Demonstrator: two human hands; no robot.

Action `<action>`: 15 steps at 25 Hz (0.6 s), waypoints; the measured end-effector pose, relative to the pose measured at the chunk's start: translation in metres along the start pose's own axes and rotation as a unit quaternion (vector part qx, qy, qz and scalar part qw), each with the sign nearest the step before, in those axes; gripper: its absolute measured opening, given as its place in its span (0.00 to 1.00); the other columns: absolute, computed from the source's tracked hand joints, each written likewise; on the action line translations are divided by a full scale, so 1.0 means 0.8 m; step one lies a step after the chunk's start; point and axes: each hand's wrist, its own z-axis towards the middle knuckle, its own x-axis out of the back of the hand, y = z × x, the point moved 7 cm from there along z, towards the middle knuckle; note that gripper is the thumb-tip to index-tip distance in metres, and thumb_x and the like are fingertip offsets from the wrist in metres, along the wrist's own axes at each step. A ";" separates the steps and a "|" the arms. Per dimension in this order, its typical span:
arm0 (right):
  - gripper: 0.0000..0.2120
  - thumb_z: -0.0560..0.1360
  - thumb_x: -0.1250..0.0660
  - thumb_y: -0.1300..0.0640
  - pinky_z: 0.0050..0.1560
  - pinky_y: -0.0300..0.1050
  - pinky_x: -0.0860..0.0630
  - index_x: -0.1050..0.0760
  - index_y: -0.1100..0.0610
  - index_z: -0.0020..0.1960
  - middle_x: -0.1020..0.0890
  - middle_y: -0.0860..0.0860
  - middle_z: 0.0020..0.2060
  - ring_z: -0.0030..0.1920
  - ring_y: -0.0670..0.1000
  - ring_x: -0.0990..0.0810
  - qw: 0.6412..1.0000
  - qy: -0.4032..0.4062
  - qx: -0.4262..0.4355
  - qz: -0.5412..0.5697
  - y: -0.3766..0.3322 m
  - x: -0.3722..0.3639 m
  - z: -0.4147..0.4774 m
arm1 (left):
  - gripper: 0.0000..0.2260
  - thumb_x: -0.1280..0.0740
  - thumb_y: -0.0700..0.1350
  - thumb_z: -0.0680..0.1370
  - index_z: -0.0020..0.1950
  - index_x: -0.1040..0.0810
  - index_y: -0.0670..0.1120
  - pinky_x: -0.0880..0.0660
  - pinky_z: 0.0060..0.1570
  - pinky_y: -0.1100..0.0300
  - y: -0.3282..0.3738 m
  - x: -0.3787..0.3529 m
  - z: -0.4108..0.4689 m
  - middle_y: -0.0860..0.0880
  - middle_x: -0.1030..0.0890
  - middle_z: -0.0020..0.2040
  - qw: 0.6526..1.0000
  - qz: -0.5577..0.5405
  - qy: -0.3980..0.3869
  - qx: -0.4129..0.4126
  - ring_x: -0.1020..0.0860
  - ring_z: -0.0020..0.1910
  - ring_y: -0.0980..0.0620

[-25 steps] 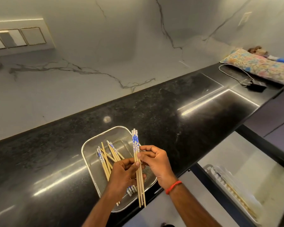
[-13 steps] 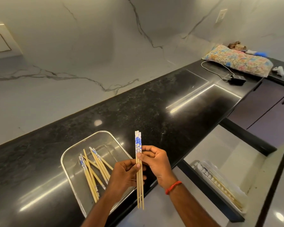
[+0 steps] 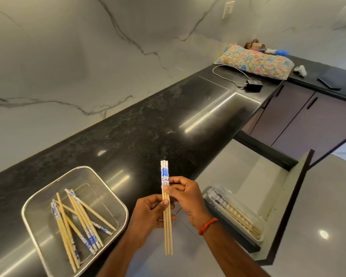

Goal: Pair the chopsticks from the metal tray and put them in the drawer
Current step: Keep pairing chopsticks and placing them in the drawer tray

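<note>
Both hands hold a small bundle of wooden chopsticks [image 3: 166, 226] with blue-and-white patterned tops, upright over the counter's front edge. My left hand [image 3: 148, 213] grips them at the middle with thumb in front. My right hand [image 3: 185, 194] pinches them higher up, just under the patterned part. The square metal tray [image 3: 106, 188] sits on the counter to the left with several loose chopsticks [image 3: 78, 222] crossed inside. To the right the drawer [image 3: 276, 222] stands open, and a clear plastic organiser [image 3: 246, 214] inside it holds a few chopsticks.
The black granite counter [image 3: 168, 120] runs back to the right along a marble wall. At its far end lie a floral cushion [image 3: 254, 61], a black charger with cable [image 3: 253, 84] and a white controller [image 3: 301, 69]. Purple cabinet doors [image 3: 308, 116] stand beyond the drawer.
The view has swung right, so the tray now lies further left and the open drawer shows more. The bundle has come off the tray toward the counter edge; both hands keep their hold.
</note>
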 end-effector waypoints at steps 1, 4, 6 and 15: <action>0.14 0.73 0.25 0.57 0.39 0.37 0.18 0.21 0.52 0.57 0.13 0.45 0.42 0.44 0.46 0.13 1.000 0.000 -0.002 -0.002 0.001 0.010 -0.002 | 0.07 0.33 0.40 0.81 0.55 0.17 0.42 0.15 0.45 0.43 -0.001 -0.011 0.002 0.40 0.13 0.47 1.000 0.011 -0.006 0.000 0.13 0.44 0.37; 0.18 0.72 0.25 0.56 0.44 0.43 0.16 0.22 0.55 0.61 0.13 0.51 0.47 0.46 0.49 0.13 1.000 0.000 -0.009 -0.011 0.008 0.038 -0.008 | 0.08 0.34 0.41 0.81 0.55 0.16 0.42 0.15 0.42 0.48 -0.004 -0.046 0.005 0.42 0.12 0.47 0.999 0.031 -0.022 0.005 0.13 0.43 0.39; 0.17 0.73 0.25 0.55 0.45 0.44 0.16 0.21 0.56 0.61 0.13 0.53 0.47 0.46 0.50 0.13 1.000 0.014 -0.007 -0.017 0.009 0.058 -0.011 | 0.07 0.33 0.41 0.81 0.54 0.16 0.43 0.15 0.41 0.50 -0.007 -0.066 0.007 0.43 0.12 0.47 0.999 0.034 -0.027 0.017 0.12 0.43 0.41; 0.13 0.74 0.27 0.55 0.49 0.49 0.16 0.19 0.59 0.57 0.13 0.55 0.45 0.44 0.52 0.13 0.999 0.041 -0.001 0.008 0.014 0.136 -0.016 | 0.06 0.27 0.41 0.76 0.51 0.15 0.41 0.16 0.37 0.57 -0.030 -0.133 0.013 0.43 0.12 0.44 0.995 0.055 -0.052 0.064 0.12 0.42 0.42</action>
